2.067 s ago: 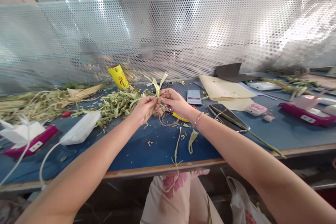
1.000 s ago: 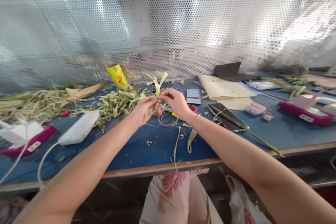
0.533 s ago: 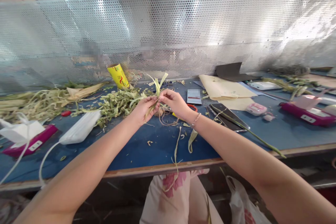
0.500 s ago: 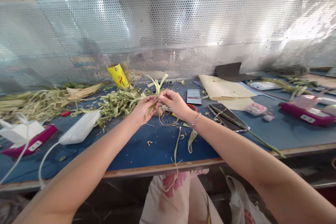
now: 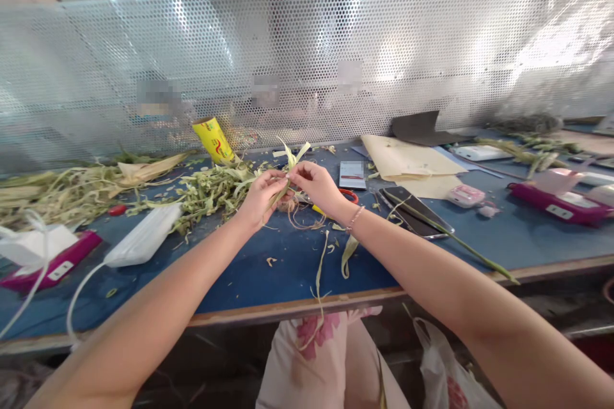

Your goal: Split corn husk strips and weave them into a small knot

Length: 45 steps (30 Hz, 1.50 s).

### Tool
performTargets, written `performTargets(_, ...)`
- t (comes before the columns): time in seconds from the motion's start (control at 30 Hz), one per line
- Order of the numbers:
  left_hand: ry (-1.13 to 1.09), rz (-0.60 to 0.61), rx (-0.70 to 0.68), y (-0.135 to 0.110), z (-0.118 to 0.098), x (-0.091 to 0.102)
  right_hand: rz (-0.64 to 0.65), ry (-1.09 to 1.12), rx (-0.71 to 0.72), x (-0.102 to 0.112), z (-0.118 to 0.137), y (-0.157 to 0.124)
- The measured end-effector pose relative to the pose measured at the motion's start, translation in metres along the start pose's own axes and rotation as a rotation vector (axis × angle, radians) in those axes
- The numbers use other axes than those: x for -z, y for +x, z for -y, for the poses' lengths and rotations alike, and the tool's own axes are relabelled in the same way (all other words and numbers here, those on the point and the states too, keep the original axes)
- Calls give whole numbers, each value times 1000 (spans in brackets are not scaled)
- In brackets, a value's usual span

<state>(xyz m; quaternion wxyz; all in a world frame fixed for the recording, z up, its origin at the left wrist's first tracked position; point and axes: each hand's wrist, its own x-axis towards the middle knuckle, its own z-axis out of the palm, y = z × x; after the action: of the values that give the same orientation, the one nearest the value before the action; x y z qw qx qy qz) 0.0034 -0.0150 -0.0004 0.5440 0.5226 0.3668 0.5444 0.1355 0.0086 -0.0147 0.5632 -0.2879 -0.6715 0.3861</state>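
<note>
Between my two hands is a small bunch of pale green leaf strips (image 5: 291,154), its loose ends fanning out above the fingers. My left hand (image 5: 263,197) is closed around the lower part of the strips. With thumb and fingers pinched, my right hand (image 5: 314,184) grips the same strips just above. Thin brown twine (image 5: 304,225) lies loosely on the table below the hands. Beside the right hand, a red scissor handle (image 5: 349,195) shows in part. To the left of the hands lies a heap of short green leaf pieces (image 5: 206,195).
Long dried leaves (image 5: 91,185) cover the table's left side, near a yellow tube (image 5: 214,140) and a white power adapter (image 5: 144,236). A phone (image 5: 353,175), a dark tablet-like device (image 5: 417,211) and beige paper (image 5: 407,158) lie right. A perforated metal screen (image 5: 307,32) stands behind.
The pale strip ends above my fingers have spread and shifted slightly. My hands stay together in nearly the same place, while the whole view has moved a little.
</note>
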Motion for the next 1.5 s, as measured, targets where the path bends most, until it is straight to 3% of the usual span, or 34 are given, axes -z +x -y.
performTargets(0.2,45,-10,-36,2,4,2,-14,-19,10,0,2,0)
performTargets(0.5,153,-3,-206,0,3,2,-8,-21,57,0,9,-1)
performTargets(0.73,193,12,-292,3,7,5,48,88,25,-3,4,0)
performTargets(1.03,300,-20,-398,9,9,12,110,-249,59,3,6,-2)
performTargets(1.27,283,-83,-491,12,10,15,123,-291,119,6,10,-2)
performTargets(1.5,285,-148,-531,9,10,13,174,-377,83,5,21,-5)
